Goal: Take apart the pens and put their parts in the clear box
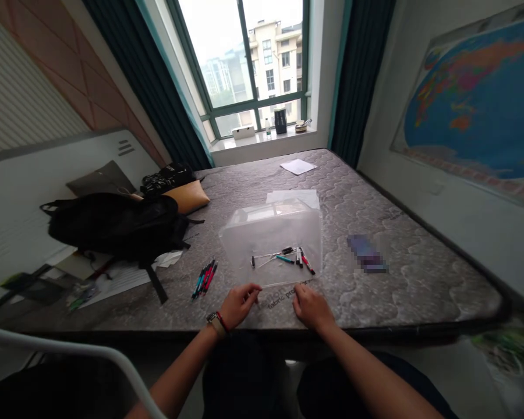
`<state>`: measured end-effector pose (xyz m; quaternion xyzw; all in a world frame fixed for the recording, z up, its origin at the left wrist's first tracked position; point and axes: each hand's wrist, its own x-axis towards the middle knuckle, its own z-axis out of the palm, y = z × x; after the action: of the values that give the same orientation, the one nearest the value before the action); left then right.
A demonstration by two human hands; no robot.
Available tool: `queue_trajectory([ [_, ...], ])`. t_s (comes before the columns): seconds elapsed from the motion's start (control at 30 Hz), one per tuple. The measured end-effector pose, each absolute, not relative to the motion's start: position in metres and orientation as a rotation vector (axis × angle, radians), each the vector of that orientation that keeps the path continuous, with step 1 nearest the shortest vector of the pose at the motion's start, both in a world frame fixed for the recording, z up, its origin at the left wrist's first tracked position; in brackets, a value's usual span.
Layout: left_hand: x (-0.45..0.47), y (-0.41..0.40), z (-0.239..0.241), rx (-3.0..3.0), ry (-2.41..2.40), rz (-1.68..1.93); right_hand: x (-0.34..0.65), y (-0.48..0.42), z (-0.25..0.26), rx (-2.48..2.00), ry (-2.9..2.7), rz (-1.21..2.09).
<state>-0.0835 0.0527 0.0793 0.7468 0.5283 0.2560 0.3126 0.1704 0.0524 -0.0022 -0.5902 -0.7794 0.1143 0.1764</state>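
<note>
A clear plastic box [279, 228] lies in front of me on the mattress, its open side seeming to face me. Several loose pens [284, 259] in black, white, teal and red lie inside it. My left hand [240, 305], with a watch on the wrist, rests near the box's front left corner; its fingers are loosely bent, thumb apart, holding nothing visible. Closer to the front right corner, my right hand [313, 307] rests with curled fingers and nothing seen in them. A bundle of teal, black and red pens [205, 278] lies left of the box.
A black backpack [117, 227] and a tan pouch [187, 196] lie on the left of the mattress [402, 291]. White papers [312, 198] are behind the box. To the right lies a blurred phone-like object [367, 253]. A white curved bar [70, 347] crosses the lower left.
</note>
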Motion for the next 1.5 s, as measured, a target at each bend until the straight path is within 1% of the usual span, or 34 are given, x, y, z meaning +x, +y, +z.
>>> queue_trajectory([
  [0.13, -0.164, 0.037, 0.063, 1.904, 1.781, 0.597, 0.171, 0.053, -0.006, -1.64, -2.216, 0.287],
  [0.27, -0.211, 0.054, 0.053, 1.911, 2.145, 0.416, 0.172, 0.053, -0.008, -1.616, -2.218, 0.246],
  [0.57, -0.208, 0.126, 0.047, 1.858, 2.369, 0.207, 0.171, 0.053, -0.01, -1.635, -2.203, 0.21],
  [0.77, -0.2, 0.147, 0.039, 1.719, 2.458, 0.164, 0.171, 0.054, -0.011, -1.656, -2.195, 0.238],
  [0.9, -0.196, 0.13, 0.04, 1.693, 2.451, 0.272, 0.171, 0.055, -0.011, -1.672, -2.196, 0.26],
  [1.03, -0.198, 0.076, 0.046, 1.726, 2.419, 0.419, 0.17, 0.054, -0.008, -1.668, -2.201, 0.27],
  [1.1, -0.203, 0.043, 0.052, 1.791, 2.35, 0.639, 0.17, 0.054, -0.006, -1.678, -2.2, 0.282],
  [1.17, -0.205, 0.013, 0.061, 1.769, 2.216, 0.779, 0.169, 0.053, -0.004, -1.689, -2.2, 0.297],
  [1.27, -0.198, -0.015, 0.083, 1.432, 1.975, 1.017, 0.169, 0.053, -0.001, -1.703, -2.208, 0.294],
  [1.37, -0.17, -0.02, 0.108, 1.105, 1.685, 1.275, 0.168, 0.052, 0.001, -1.719, -2.22, 0.275],
  [1.5, -0.108, -0.005, 0.128, 0.998, 1.451, 1.442, 0.166, 0.052, 0.002, -1.735, -2.223, 0.26],
])
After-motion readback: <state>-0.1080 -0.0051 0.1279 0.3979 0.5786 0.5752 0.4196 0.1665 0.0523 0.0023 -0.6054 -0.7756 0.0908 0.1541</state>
